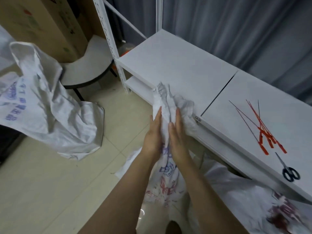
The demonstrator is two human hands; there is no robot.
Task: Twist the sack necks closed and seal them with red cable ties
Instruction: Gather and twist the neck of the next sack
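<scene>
Left hand (154, 130) and right hand (178, 137), fingers straight, press the sack neck (166, 98) between my flat palms at the tabletop (177, 65) edge; red ties (265, 134) lie farther right, near scissors (290, 173).

Obscured: sack neck, second sack, tie count.
The sack neck (166, 105) is hidden where the left hand (154, 134) and right hand (177, 132) press against it. The lower-right sack (253, 205) is blurred and cut off by the edge. The overlapping red cable ties (263, 132) cannot be counted.
</scene>
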